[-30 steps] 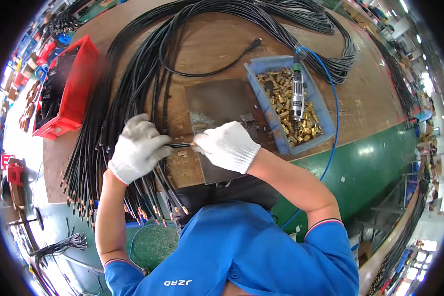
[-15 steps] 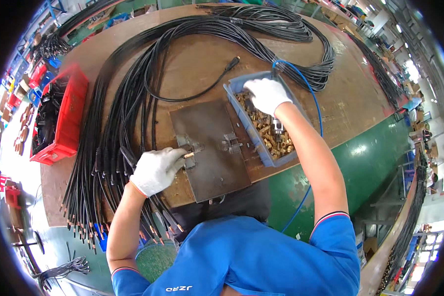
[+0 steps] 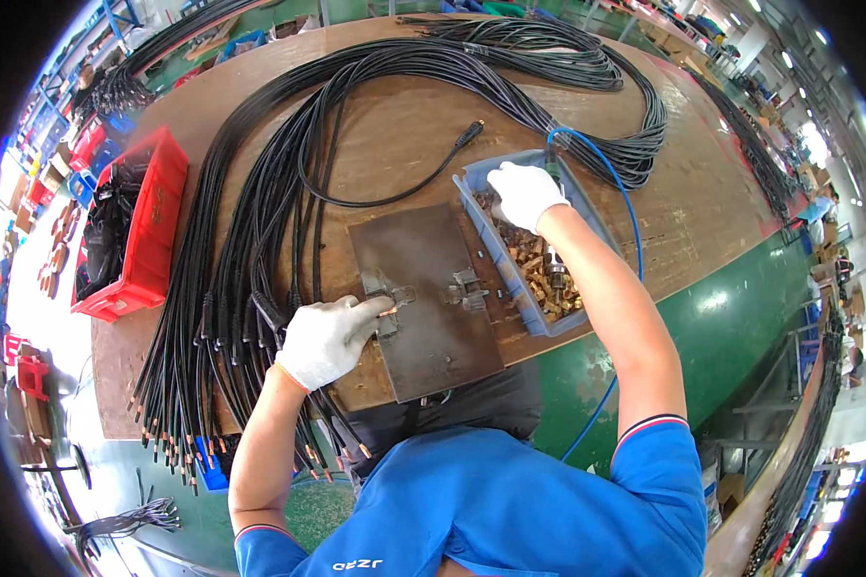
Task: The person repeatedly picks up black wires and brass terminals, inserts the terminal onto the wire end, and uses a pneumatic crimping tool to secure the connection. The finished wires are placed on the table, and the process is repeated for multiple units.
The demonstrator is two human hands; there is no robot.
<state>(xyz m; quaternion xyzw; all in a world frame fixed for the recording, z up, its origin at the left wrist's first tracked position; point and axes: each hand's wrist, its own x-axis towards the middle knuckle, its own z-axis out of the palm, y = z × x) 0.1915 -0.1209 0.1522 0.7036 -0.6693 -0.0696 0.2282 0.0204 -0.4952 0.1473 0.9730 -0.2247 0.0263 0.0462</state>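
My left hand, in a white glove, is closed around a black cable end. The cable's copper tip pokes out past the fingers, over a small metal clamp block on a dark steel plate. My right hand, also gloved, is over the far part of a blue-grey bin of brass fittings. Its fingers are curled together; whatever they hold is hidden. A slim air tool with a blue hose lies across the bin, partly under my right wrist.
A thick bundle of black cables curves across the brown table, its copper ends hanging over the near left edge. One cable plug lies apart. A red crate of black parts stands at left. A second metal block sits on the plate.
The view has shifted slightly, so everything appears a little further right. My right hand's fingers look more curled in over the bin. My left hand keeps its hold beside the clamp block.
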